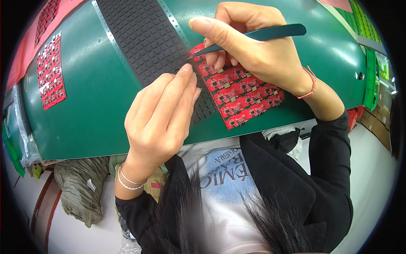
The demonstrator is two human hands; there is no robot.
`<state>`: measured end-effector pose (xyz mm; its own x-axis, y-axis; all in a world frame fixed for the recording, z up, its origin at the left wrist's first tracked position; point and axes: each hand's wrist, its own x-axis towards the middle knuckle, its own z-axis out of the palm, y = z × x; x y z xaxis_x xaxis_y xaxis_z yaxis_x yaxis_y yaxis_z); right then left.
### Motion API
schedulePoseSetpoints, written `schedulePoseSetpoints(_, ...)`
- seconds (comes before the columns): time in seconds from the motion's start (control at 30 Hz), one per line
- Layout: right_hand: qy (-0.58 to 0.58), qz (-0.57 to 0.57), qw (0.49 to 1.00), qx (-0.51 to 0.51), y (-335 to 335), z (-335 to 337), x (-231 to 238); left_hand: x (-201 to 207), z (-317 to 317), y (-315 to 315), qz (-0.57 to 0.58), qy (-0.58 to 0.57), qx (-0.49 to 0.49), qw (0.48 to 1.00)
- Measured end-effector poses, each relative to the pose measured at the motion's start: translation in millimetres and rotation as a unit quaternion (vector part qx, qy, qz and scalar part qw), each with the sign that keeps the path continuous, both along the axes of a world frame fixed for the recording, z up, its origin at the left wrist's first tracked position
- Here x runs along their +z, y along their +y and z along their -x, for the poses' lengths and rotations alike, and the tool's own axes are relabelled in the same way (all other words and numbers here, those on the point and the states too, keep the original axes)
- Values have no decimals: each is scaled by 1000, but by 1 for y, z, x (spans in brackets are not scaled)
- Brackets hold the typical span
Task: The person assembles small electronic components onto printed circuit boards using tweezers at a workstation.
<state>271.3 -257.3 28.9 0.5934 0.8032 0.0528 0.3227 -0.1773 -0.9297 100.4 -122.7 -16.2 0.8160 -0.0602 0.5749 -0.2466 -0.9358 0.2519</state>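
Observation:
My right hand [258, 51] grips a pair of dark tweezers [277, 32], its thumb raised and the other fingers curled below. The tweezers' tip points left, to the border between a black sheet of small square pads [137, 36] and a red circuit board panel [237, 91]. My left hand [158, 114] rests over the lower part of the black sheet, fingers stretched out close together. One fingertip is right beside the tweezers' tip. Whether something tiny sits at that tip is too small to tell. The red panel carries rows of small boards with chips and metal connectors.
Another red board panel [51, 72] lies at the left on the green table mat [93, 122]. Perforated pale strips [171, 21] edge the black sheet. Green bins [371, 80] stand at the right edge. A grey-green bag [80, 186] sits below the table's front edge.

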Motion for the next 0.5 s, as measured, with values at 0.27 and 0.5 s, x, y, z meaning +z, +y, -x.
schedulePoseSetpoints(0.27,169,13,985,29,-1,-2,2,0,-1,2,3,-6,-6,1000)
schedulePoseSetpoints(0.5,300,5,954,-20,-14,-12,12,0,0,0,15,0,-5,1000)
